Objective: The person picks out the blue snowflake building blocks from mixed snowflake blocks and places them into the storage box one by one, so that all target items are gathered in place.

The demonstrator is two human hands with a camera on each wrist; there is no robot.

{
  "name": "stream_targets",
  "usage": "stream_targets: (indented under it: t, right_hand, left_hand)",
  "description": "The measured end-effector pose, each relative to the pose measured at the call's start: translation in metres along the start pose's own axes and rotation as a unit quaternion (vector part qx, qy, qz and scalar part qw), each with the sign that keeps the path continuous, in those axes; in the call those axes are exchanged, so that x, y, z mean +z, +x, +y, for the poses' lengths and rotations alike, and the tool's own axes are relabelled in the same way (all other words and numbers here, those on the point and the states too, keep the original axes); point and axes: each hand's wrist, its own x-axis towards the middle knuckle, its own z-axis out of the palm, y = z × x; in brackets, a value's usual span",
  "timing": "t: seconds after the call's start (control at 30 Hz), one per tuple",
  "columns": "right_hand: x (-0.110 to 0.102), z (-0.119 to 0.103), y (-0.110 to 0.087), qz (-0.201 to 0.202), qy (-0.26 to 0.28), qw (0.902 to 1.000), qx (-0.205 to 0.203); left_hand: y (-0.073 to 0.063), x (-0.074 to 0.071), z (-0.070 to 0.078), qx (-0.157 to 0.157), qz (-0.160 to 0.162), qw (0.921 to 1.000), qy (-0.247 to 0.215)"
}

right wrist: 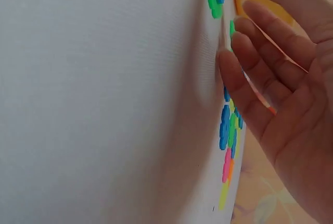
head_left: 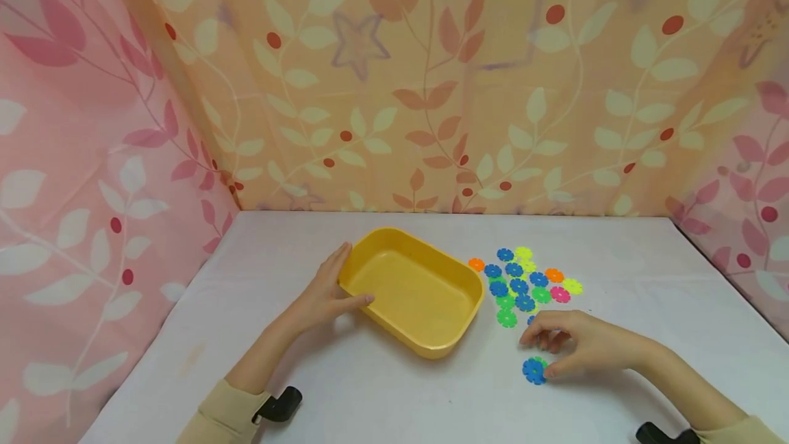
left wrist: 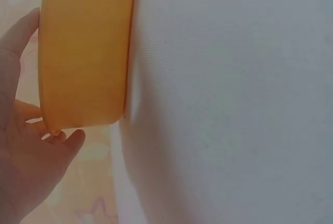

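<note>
A yellow plastic tray (head_left: 411, 293) sits on the table, its inside bare. My left hand (head_left: 327, 292) holds it at the left corner, thumb over the near rim and fingers along the outer side. In the left wrist view the tray's wall (left wrist: 86, 52) stands beside the hand (left wrist: 31, 166). My right hand (head_left: 592, 341) hovers with loosely bent fingers and nothing between them. Under its thumb lies a blue flower-shaped disc (head_left: 533, 371) overlapping a green one; the right wrist view shows this green disc (right wrist: 214, 5) near the thumb.
Several flower-shaped discs in blue, green, yellow, orange and pink lie in a loose cluster right of the tray, among them a pink disc (head_left: 559, 294) and an orange disc (head_left: 477, 264). A leaf-patterned cloth (head_left: 425, 88) rises behind the white table (head_left: 394, 403).
</note>
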Motion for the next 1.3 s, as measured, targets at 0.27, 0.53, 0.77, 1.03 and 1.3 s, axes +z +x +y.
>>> stream_targets:
  t: [0.27, 0.53, 0.77, 1.03, 1.3]
  right_hand:
    - [0.005, -0.001, 0.003, -0.036, -0.030, 0.9985, -0.026]
    - [0.005, 0.001, 0.005, -0.036, -0.032, 0.9985, -0.023]
    - [0.007, 0.003, 0.007, -0.017, -0.046, 0.9984, -0.030]
    - [0.004, 0.000, 0.012, 0.025, -0.007, 0.9992, -0.028]
    - [-0.011, -0.026, 0.049, 0.057, 0.055, 0.9938, -0.078]
  left_hand:
    - [0.001, 0.002, -0.004, -0.008, -0.005, 1.0000, -0.003]
    - [0.000, 0.003, -0.003, -0.008, -0.004, 0.9998, -0.019]
    - [-0.001, 0.003, -0.003, -0.009, -0.004, 0.9997, -0.021]
    - [-0.001, 0.004, -0.006, -0.009, -0.004, 0.9997, -0.024]
    - [0.000, 0.006, -0.008, -0.003, -0.006, 0.9994, -0.034]
